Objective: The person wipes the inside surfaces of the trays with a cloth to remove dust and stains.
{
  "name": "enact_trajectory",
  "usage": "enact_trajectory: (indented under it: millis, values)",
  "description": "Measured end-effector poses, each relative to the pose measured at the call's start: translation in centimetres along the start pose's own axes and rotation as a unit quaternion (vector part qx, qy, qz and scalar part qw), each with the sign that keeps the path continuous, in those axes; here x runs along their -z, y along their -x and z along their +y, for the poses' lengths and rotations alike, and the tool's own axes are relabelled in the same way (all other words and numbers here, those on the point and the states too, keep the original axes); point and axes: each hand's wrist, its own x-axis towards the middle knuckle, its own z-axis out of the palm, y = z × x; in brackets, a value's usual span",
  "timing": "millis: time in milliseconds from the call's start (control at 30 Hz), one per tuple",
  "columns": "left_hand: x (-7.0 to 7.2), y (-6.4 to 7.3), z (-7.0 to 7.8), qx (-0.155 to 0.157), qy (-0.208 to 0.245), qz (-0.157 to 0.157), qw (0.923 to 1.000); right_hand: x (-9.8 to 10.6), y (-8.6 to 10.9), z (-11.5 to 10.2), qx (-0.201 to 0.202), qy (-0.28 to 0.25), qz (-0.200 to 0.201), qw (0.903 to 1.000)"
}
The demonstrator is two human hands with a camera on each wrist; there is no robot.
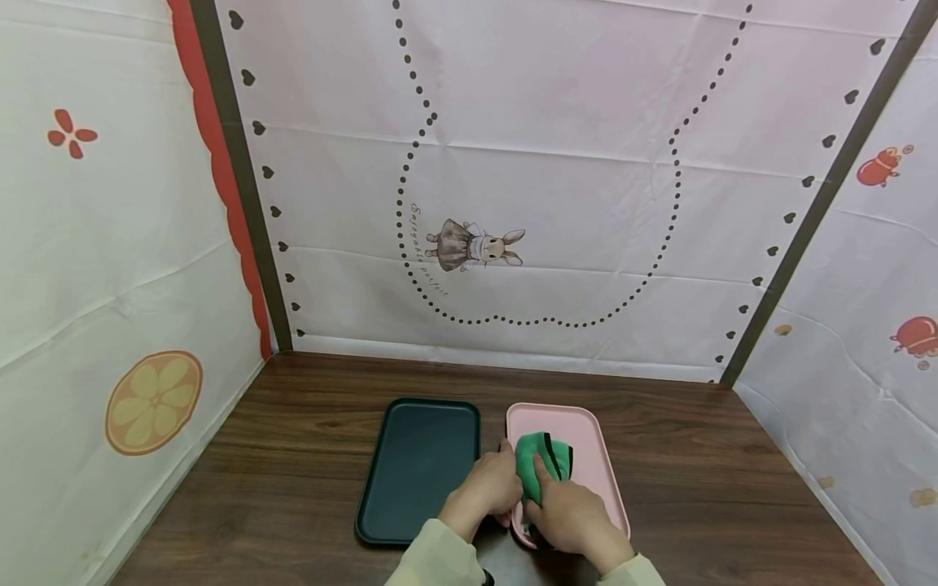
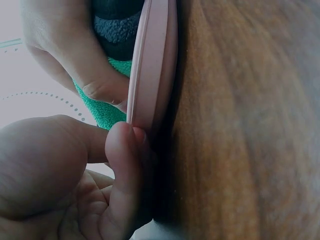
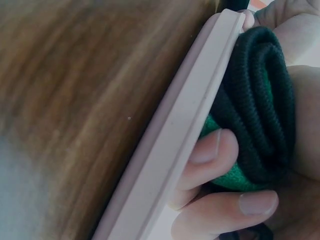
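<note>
A folded green cloth (image 1: 529,462) with black edging lies on the pink tray (image 1: 597,472). My right hand (image 1: 575,514) grips the cloth over the tray's near half, its index finger stretched along the top. In the right wrist view, fingers (image 3: 220,150) curl round the green fabric and its dark rolled edge (image 3: 262,105), close beside the tray's rim. My left hand (image 1: 487,486) is at the pink tray's left side. The left wrist view shows its thumb and fingers pinching the tray's rim (image 2: 145,75).
Left of the pink tray, a dark green tray (image 1: 425,464) lies on the brown wooden table (image 1: 293,456), a narrow gap between them. Printed white cloth walls (image 1: 572,236) enclose the table at the back and both sides.
</note>
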Motion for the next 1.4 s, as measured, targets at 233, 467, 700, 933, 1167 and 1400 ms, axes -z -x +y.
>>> enact_trajectory:
  millis: [233, 467, 700, 933, 1167, 1400]
  values:
    - [-0.1, 0.1, 0.0, -0.001, -0.009, 0.005, 1.0000, 0.3, -0.1, -0.1, -0.001, 0.009, -0.004, 1.0000]
    - [-0.2, 0.0, 0.1, 0.006, -0.013, 0.006, 0.9999, 0.5, -0.6, 0.1, 0.003, 0.016, -0.011, 0.9998]
    - [-0.1, -0.2, 0.0, 0.011, -0.010, -0.004, 0.9999, 0.5, -1.0, 0.0, 0.001, 0.023, -0.008, 0.9997]
    - [-0.1, -0.1, 0.1, 0.006, -0.026, 0.002, 0.9997, 0.8, -1.6, 0.0, 0.001, 0.028, -0.008, 0.9996]
    - [-0.1, -0.1, 0.2, 0.007, -0.036, 0.016, 0.9992, 1.0, -2.1, -0.1, 0.000, 0.027, -0.012, 0.9996]
    - [-0.1, 0.1, 0.2, 0.007, -0.032, 0.010, 0.9994, 1.3, -2.7, -0.2, -0.006, 0.029, -0.018, 0.9994]
